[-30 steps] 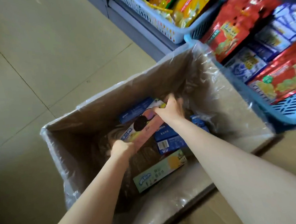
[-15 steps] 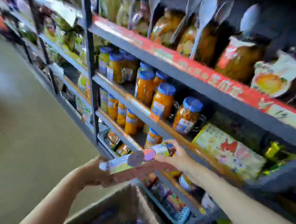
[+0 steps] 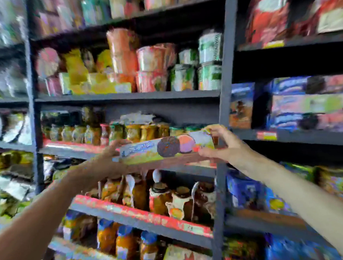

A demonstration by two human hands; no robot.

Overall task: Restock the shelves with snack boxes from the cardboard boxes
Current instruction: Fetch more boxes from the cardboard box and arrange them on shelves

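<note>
A long flat snack box (image 3: 164,150), printed with a dark cookie and pink cream, hangs level in front of the dark metal shelves (image 3: 223,110). My left hand (image 3: 110,159) grips its left end with fingers under it and thumb over the top. My right hand (image 3: 221,145) holds the right end, thumb on top and fingers below. To the right, on the shelf at about the same height, lie stacked boxes of the same kind (image 3: 311,105). The cardboard box is out of view.
A shelf of jars (image 3: 114,131) stands right behind the held box. Cup noodles (image 3: 155,68) fill the shelf above, jars with spoons (image 3: 166,198) the shelf below. A vertical shelf post (image 3: 220,187) stands just behind my right hand. The picture is blurred.
Both hands lifted the snack box out of the cardboard box and raised it to shelf height. The view swung up from the floor to the shelves.
</note>
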